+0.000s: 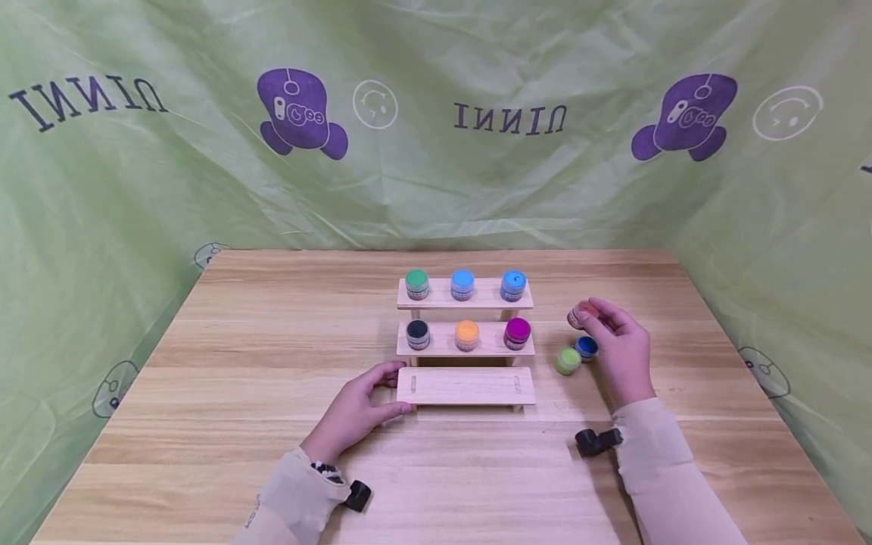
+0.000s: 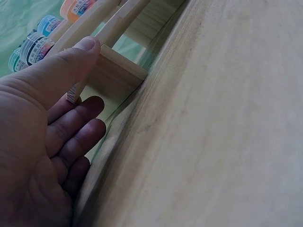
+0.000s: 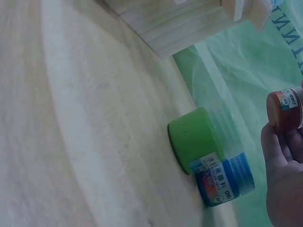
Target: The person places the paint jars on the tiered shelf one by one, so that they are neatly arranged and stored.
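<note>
A three-tier wooden display stand (image 1: 466, 388) stands on the table. My left hand (image 1: 354, 412) holds the left end of its lowest tier, with the thumb (image 2: 71, 64) against the board edge and fingers curled beside it. My right hand (image 1: 620, 352) pinches a reddish-brown paint jar (image 1: 581, 314), held tilted and off the table; part of it is hidden by the fingers. Below that jar, a light green jar (image 1: 568, 361) and a dark blue jar (image 1: 587, 347) stand close together on the table. The right wrist view shows the held jar (image 3: 284, 111) at its right edge.
On the top tier stand a green jar (image 1: 417, 284), a light blue jar (image 1: 462, 285) and another blue jar (image 1: 513, 285). The middle tier carries black (image 1: 418, 334), orange (image 1: 466, 335) and purple (image 1: 518, 333) jars. Green printed cloth (image 1: 436, 189) surrounds the wooden table (image 1: 272, 318).
</note>
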The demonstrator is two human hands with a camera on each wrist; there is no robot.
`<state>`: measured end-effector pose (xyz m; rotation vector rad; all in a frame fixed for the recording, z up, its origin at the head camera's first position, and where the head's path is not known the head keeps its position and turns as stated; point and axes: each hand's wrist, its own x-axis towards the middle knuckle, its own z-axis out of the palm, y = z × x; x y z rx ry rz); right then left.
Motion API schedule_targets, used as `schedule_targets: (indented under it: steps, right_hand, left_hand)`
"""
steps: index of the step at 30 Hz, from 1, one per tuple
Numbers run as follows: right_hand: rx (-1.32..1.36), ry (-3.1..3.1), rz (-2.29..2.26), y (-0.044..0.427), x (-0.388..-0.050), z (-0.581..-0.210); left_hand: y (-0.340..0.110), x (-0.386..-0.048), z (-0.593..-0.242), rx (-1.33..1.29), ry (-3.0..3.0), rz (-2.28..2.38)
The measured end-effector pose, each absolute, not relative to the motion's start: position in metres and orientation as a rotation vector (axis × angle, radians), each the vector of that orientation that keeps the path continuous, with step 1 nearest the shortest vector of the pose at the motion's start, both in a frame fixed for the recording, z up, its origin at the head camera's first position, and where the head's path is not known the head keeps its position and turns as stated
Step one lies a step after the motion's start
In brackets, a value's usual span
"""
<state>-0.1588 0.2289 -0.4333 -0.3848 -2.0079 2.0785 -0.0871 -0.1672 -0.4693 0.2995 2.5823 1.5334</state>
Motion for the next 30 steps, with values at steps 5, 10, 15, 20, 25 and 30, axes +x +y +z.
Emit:
schedule_targets:
  steps: [5, 10, 15, 20, 25, 30]
  right_hand:
    - [-0.321, -2.030, 2.070, 0.225, -0.155, -0.426]
    - [-0.245, -2.039, 2.049, 0.221, -0.151, -0.417]
    - [-0.198, -2.007, 2.060, 0.217, -0.147, -0.406]
    - [-0.168, -1.995, 2.060, 0.210, -0.139, -0.395]
    - [-0.125, -2.032, 2.027, 0.204, -0.133, -0.386]
    - [-0.035, -2.047, 2.048, 0.197, -0.126, -0.381]
  left_hand:
    - [-0.167, -0.087, -0.470, 0.303, 2.599, 1.531]
    - [-0.167, -0.087, -0.471, 0.308, 2.594, 1.532]
    - [-0.168, -0.087, -0.471, 0.310, 2.586, 1.537]
    - [-0.168, -0.087, -0.471, 0.305, 2.581, 1.538]
    - [-0.168, -0.087, -0.472, 0.300, 2.586, 1.538]
    - [-0.168, -0.087, -0.472, 0.305, 2.582, 1.541]
